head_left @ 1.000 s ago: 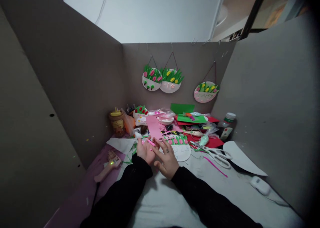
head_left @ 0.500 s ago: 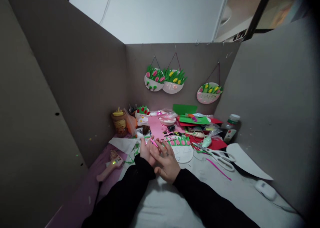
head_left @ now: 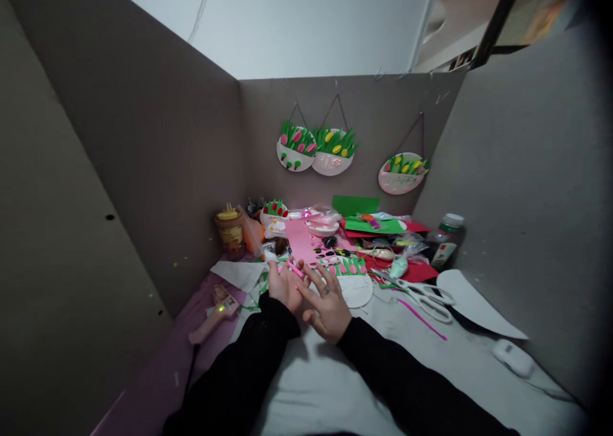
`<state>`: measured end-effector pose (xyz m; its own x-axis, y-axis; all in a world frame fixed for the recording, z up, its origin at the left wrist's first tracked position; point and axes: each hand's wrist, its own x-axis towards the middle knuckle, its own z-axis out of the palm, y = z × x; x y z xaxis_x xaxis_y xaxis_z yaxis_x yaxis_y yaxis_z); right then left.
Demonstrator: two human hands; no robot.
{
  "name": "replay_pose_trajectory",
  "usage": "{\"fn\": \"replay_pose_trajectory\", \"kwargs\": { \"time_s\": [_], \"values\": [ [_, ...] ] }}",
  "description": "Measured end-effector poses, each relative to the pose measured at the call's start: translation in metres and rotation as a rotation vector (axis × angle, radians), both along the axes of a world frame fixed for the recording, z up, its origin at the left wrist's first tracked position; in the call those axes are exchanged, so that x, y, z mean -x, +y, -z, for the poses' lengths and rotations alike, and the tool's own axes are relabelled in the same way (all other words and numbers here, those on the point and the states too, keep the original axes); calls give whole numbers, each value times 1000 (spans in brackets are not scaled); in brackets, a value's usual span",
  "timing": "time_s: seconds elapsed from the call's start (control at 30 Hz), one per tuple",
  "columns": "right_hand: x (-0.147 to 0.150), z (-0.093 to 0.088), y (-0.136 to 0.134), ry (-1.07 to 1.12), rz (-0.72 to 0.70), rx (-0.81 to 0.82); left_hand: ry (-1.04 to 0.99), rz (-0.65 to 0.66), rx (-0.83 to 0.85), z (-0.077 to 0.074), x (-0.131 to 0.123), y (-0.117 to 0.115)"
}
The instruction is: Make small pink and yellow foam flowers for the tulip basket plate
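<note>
My left hand (head_left: 283,287) is turned palm up, with a small pink strip (head_left: 295,269) held across its fingers. The strip looks soft, like modelling clay, but its material is uncertain. Over the left palm comes my right hand (head_left: 328,305), fingers stretched and apart, a ring on one of them. A small pink spot shows at a right fingertip; whether it is nail or a bit of material I cannot tell. Just behind the right hand lies a white paper plate (head_left: 355,292) with pink tulips and green leaves, partly covered by the fingers.
White-handled scissors (head_left: 426,303) and a magenta strip (head_left: 421,320) lie to the right, near a white case (head_left: 513,358). A pink glue gun (head_left: 215,321) lies left. Coloured paper and craft bits fill the back; decorated plates (head_left: 335,158) hang on the grey partition.
My right hand has shifted slightly right and its fingers have opened away from the left palm, showing more of it. The pink strip stays on the left hand.
</note>
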<state>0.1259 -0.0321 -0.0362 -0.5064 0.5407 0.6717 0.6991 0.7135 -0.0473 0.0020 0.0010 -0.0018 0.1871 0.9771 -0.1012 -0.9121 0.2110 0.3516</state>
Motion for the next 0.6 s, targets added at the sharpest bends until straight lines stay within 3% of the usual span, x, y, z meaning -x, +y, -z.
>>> {"fn": "replay_pose_trajectory", "kwargs": {
  "time_s": [0.1, 0.23, 0.37, 0.53, 0.6],
  "values": [
    [0, 1, 2, -4, -59, -15, 10, 9, 15, 0, 0, 0],
    [-1, 1, 3, 5, 18, 21, -10, 13, 5, 3, 1, 2],
    [0, 0, 2, -12, -60, -15, -23, 10, 5, 4, 3, 5],
    [-1, -2, 1, 42, 28, 9, 6, 32, -10, 4, 4, 4],
    [-2, -3, 0, 59, -2, -4, -2, 15, -21, 5, 4, 4]
  ]
}}
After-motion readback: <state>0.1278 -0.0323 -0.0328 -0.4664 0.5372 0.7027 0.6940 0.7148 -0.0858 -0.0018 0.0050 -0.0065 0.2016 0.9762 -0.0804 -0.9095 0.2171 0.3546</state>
